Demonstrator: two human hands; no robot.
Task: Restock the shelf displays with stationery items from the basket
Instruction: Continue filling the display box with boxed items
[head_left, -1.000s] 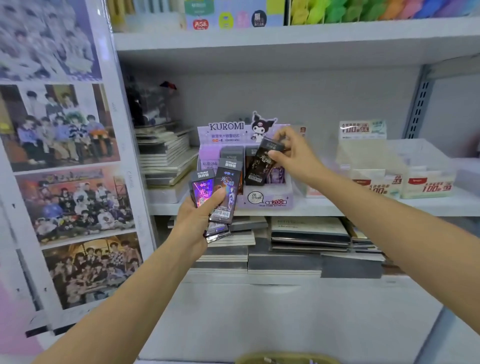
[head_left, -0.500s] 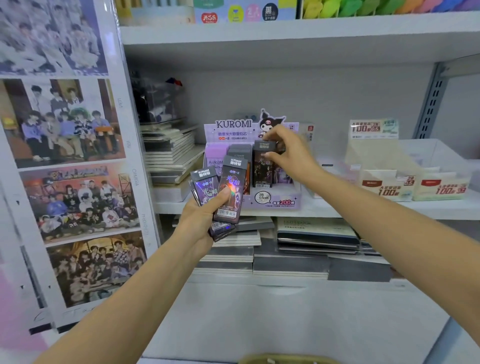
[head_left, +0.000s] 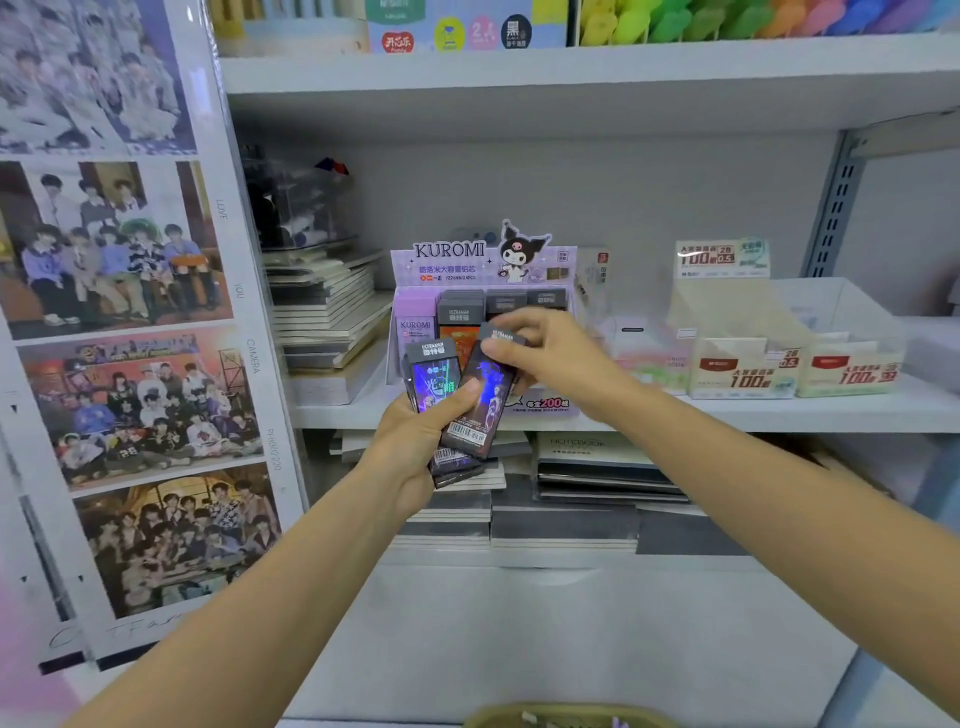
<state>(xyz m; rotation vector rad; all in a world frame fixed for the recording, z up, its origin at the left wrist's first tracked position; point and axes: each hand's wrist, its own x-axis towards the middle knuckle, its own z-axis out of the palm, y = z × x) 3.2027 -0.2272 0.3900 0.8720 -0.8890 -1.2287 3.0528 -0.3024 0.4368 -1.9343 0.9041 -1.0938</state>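
Note:
My left hand (head_left: 418, 447) grips a fanned stack of dark Ultraman lead-refill packs (head_left: 434, 382) in front of the middle shelf. My right hand (head_left: 550, 358) pinches the top of the frontmost pack (head_left: 480, 405), which still lies in the stack under my left thumb. Just behind stands the purple Kuromi display box (head_left: 467, 260), with several dark packs (head_left: 506, 301) upright in its rows. The basket's rim (head_left: 566, 716) shows at the bottom edge.
Cream display boxes (head_left: 743, 366) of refills stand right of the Kuromi box on the white shelf (head_left: 779, 410). Notebook stacks (head_left: 327, 312) lie at its left and on the shelf below (head_left: 592, 478). A poster panel (head_left: 130, 338) fills the left side.
My right hand left a pack in the Kuromi box, came back down and took hold of the top pack in my left hand. The view moved closer.

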